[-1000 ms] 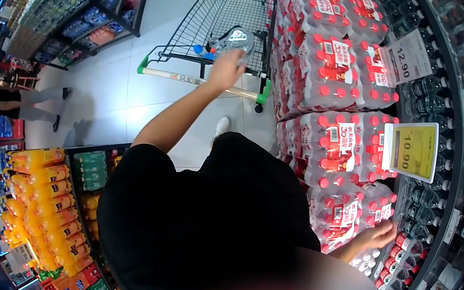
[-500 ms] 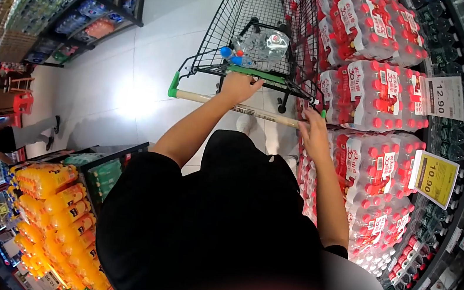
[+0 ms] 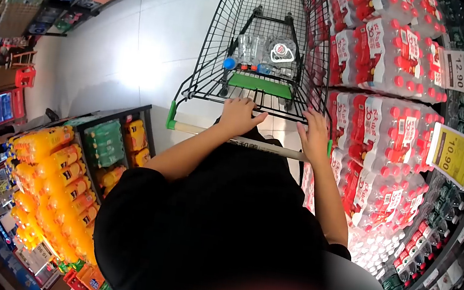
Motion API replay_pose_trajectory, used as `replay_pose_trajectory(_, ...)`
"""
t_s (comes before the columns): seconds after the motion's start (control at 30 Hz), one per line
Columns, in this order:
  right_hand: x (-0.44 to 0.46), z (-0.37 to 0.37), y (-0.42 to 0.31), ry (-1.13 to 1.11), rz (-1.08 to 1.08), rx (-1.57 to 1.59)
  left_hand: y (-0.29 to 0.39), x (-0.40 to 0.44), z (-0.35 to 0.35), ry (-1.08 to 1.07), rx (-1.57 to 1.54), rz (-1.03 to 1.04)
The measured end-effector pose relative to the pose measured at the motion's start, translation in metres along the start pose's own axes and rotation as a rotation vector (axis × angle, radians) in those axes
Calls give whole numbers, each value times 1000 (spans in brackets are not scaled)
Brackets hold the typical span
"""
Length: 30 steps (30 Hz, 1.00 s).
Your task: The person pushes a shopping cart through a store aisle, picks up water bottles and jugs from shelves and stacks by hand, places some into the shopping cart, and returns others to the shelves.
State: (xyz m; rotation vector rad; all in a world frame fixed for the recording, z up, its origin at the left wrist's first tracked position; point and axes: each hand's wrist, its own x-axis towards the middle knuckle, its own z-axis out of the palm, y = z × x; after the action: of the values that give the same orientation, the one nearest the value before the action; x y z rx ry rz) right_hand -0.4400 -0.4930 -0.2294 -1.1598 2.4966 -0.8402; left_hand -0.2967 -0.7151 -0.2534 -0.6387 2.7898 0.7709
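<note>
A black wire shopping cart (image 3: 208, 41) stands in front of me, with a pale handle bar (image 3: 195, 130) between green end pieces. My left hand (image 3: 241, 115) reaches past the bar, its fingers stretched forward to the cart's rear wire edge and its thumb apart. Near the bar's right end, my right hand (image 3: 315, 134) lies over it with fingers extended and thumb spread. A green flap (image 3: 261, 85) lies at the rear of the basket. Inside are a large clear bottle (image 3: 281, 52) with a white handle, other clear bottles (image 3: 250, 47), and a blue cap (image 3: 230, 63).
Stacked packs of red-capped bottles (image 3: 388, 131) line the right side close to the cart, with price signs (image 3: 452, 155) beyond. Orange drink bottles (image 3: 55, 179) are piled at lower left beside a dark rack (image 3: 148, 127). Pale floor tiles (image 3: 164, 34) run along the left.
The cart's handle is closer to my body, and more of the basket shows. My right hand now reaches further forward over the bar. The shelves have shifted in view; the person at left is less visible.
</note>
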Motion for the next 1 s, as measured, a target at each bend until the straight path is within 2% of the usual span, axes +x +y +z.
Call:
replay_pose_trajectory(0.07, -34, 16, 0, -53, 3, -37, -3, -28, 9, -141, -84, -72)
replay_pose_trajectory(0.1, -52, 25, 0, -77, 7, -54, -8, -31, 5, -216, -355, -166)
replay_pose_trajectory(0.17, -93, 50, 8, -126, 35, -55, -43, -32, 23, -235, -597, -284)
replay_pose_trajectory(0.23, -128, 66, 11, -182, 45, -104, -88, -24, 46, -151, -416, -228)
replay_pose_trajectory(0.3, -147, 63, 0, -237, 73, 12, -131, -9, 77, -124, -218, -282)
replay_pose_trajectory(0.37, -130, 51, -7, -468, 145, 254, -162, 1, 119, -196, -50, -390)
replay_pose_trajectory(0.4, -116, 58, -10, -435, 103, 281, -172, 2, 142, -216, 2, -376)
replay_pose_trajectory(0.43, -96, 70, -7, -545, 109, 341, -184, 0, 167, -236, 53, -363)
replay_pose_trajectory(0.47, -85, 107, 13, -686, 142, 240, -193, 1, 190, -318, 50, -419)
replay_pose_trajectory(0.5, -77, 153, 38, -828, 171, 140, -195, -6, 205, -307, 45, -458)
replay_pose_trajectory(0.57, -61, 239, 84, -996, 97, -227, -202, -20, 226, -285, 140, -422)
replay_pose_trajectory(0.63, -53, 290, 95, -449, 796, -62, -235, -38, 264, -85, 61, -345)
replay_pose_trajectory(0.67, -78, 335, 124, -419, 386, -340, -250, -52, 276, 10, 24, -308)
replay_pose_trajectory(0.7, -84, 359, 134, -502, 355, -447, -257, -58, 278, -6, -37, -312)
replay_pose_trajectory(0.8, -103, 409, 146, -771, 345, -682, -257, -71, 260, -50, -179, -321)
replay_pose_trajectory(0.87, -123, 429, 155, -840, 292, -791, -265, -86, 270, -54, -95, -312)
replay_pose_trajectory(1.0, -141, 462, 186, -836, 468, -583, -271, -106, 276, -60, -100, -253)
